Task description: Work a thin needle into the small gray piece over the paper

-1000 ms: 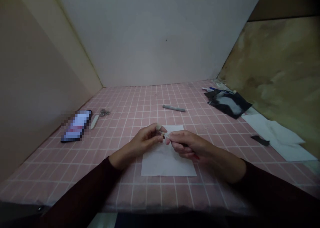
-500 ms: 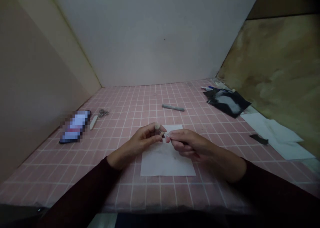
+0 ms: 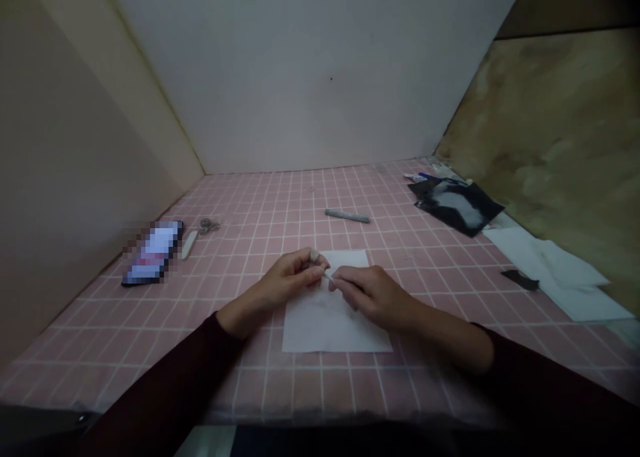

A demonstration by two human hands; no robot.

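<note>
My left hand (image 3: 290, 280) and my right hand (image 3: 370, 293) meet fingertip to fingertip over a white sheet of paper (image 3: 330, 320) on the pink grid mat (image 3: 150, 323). Both hands are closed in a pinch around a small pale object (image 3: 327, 276) between them, too small to name. My right hand is turned palm down, so anything held under it is hidden. Dark sleeves cover both forearms.
A grey marker (image 3: 347, 216) lies beyond the paper. At the left lie a phone (image 3: 153, 252) and small scissors (image 3: 200, 233). At the right are a black bag (image 3: 457, 205), white sheets (image 3: 560, 273) and a small black scrap (image 3: 520, 280). Walls close in behind and on both sides.
My right hand has rolled palm down and sunk closer to the paper. The red thing seen under it before is out of sight. My left hand has barely moved.
</note>
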